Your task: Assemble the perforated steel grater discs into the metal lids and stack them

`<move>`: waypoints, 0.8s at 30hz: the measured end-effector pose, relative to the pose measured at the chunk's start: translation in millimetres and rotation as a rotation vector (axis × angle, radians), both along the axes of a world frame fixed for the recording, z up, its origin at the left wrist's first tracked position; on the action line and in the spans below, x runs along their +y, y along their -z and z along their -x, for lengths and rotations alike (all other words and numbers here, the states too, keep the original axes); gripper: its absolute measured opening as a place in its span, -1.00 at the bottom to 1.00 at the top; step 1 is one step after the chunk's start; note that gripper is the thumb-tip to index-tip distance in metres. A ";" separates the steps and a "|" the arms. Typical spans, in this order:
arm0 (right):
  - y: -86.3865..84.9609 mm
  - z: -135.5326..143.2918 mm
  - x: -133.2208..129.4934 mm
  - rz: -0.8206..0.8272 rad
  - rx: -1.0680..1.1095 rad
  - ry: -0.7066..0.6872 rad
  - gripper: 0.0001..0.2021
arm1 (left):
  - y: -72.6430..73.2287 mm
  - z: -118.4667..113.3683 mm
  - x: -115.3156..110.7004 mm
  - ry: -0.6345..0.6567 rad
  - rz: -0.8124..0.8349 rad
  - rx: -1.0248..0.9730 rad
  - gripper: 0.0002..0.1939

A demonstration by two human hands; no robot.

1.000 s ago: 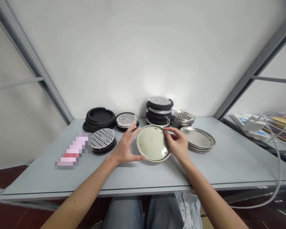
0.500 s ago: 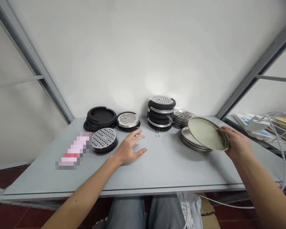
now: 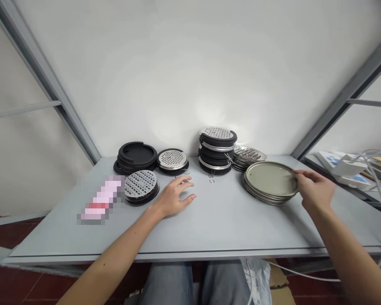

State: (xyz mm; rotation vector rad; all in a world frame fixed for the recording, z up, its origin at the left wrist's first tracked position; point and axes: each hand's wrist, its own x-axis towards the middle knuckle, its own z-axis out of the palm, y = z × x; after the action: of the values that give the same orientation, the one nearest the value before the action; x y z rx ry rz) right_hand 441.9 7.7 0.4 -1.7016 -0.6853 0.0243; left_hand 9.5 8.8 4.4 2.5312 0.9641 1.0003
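Head view: the right hand [image 3: 316, 188] has its fingers grasping the right rim of the disc [image 3: 269, 180], apparently keeping it aligned atop the stack [image 3: 263, 197]. The left hand [image 3: 174, 198], fingers parted, holds nothing over the worktop [image 3: 219, 228].

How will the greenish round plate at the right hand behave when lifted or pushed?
The greenish plate looks thin and rimmed, so probably stiff and light. It looks smooth, so it could slip. Being flat, it seems unlikely to roll.
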 end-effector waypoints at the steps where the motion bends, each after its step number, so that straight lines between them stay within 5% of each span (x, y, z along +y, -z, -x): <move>1: 1.5 -1.6 -2.1 0.070 -0.066 0.008 -0.70 | 0.5 -0.1 0.4 -0.008 -0.002 0.000 -0.69; 16: -3.7 3.8 -19.3 0.532 -0.474 -0.208 -0.59 | 0.8 -0.9 1.1 -0.031 -0.031 -0.018 -0.75; 24: -23.7 29.9 14.3 0.574 -0.830 -0.388 -0.56 | -0.2 0.4 0.7 -0.020 -0.017 0.009 -0.77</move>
State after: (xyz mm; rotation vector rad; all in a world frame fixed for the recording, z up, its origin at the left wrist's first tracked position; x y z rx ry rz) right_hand 412.0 22.0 24.1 -2.0867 -1.7538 -0.2482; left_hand 9.1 9.4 4.6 2.5475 0.9899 1.0078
